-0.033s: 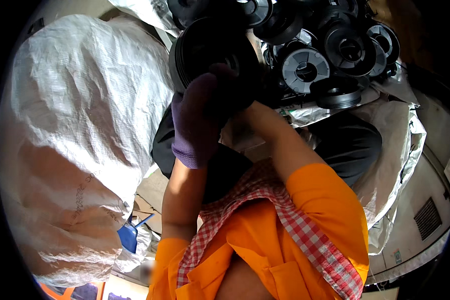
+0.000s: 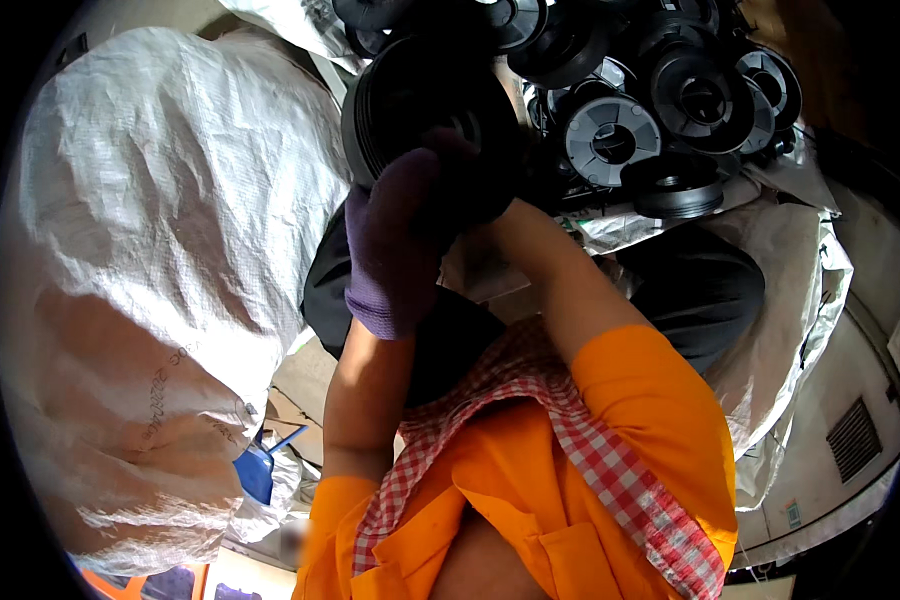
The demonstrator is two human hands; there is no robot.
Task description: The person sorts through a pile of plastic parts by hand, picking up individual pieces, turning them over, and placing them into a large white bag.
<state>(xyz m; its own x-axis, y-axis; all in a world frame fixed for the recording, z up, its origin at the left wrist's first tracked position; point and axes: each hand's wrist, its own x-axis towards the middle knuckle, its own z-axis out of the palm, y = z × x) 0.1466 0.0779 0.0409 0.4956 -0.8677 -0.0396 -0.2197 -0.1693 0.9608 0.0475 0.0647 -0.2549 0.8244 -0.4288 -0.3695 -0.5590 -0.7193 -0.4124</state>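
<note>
My left hand (image 2: 400, 225), in a purple knitted glove, is closed on a large round black plastic part (image 2: 365, 110) with ridged sides. The part is tilted up in front of me, and much of it is lost in deep shadow. My right forearm (image 2: 545, 245) reaches up to the same part from the right. The fingers of that hand are hidden in the dark, so their grip does not show. Just to the right lies a heap of similar black round parts, among them one with a grey segmented face (image 2: 612, 142) and a ridged ring (image 2: 673, 187).
A bulging white woven sack (image 2: 170, 200) fills the left side. Another white sack (image 2: 770, 300) hangs open at the right, beside a pale curved panel with a dark vent (image 2: 854, 440). A blue dustpan-like piece (image 2: 257, 472) lies low on the left. My knees in black trousers flank my arms.
</note>
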